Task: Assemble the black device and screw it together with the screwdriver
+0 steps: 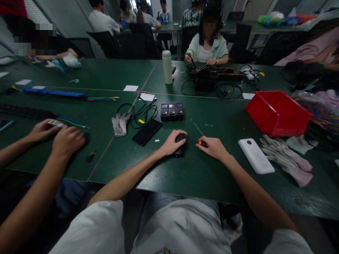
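In the head view, my left hand [172,144] is closed around a small black block-shaped device [179,151], holding it on the green table [164,167]. My fingers cover part of it. My right hand [213,147] grips a screwdriver [202,143] by its orange and black handle. Its thin shaft points left towards the device; I cannot tell whether the tip touches it. Just beyond my left hand stands a black unit with three modules side by side [172,112]. A black smartphone [147,132] lies left of my left hand.
A red bin [277,116], white power bank [256,156] and work gloves [287,158] are at the right. Black cables [145,109] and another glove [119,124] lie left. Beyond stands a pale green bottle [167,67]. A co-worker's hands [66,139] are at the left; another person sits opposite.
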### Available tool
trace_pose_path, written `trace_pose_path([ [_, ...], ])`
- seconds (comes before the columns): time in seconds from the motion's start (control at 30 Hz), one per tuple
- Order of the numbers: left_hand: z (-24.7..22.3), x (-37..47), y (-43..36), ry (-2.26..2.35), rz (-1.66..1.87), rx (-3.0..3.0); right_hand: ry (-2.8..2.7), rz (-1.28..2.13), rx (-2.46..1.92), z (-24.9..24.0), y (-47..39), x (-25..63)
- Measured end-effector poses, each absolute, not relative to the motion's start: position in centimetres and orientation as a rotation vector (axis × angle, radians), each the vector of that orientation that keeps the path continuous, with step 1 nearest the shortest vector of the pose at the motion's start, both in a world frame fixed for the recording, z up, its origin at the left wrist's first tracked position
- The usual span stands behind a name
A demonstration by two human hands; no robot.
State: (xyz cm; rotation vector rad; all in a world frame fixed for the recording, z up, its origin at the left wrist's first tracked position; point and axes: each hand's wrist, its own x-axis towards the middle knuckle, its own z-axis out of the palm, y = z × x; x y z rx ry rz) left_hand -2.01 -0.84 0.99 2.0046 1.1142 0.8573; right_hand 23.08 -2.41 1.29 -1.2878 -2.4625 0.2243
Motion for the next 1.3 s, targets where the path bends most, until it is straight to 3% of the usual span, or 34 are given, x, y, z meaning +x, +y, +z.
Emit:
trace_pose_path([
  [1.3, 0.93, -1.96, -0.76, 1.122, 0.851, 2.016, -2.460, 0.235, -1.306, 1.13, -2.47, 22.93],
])
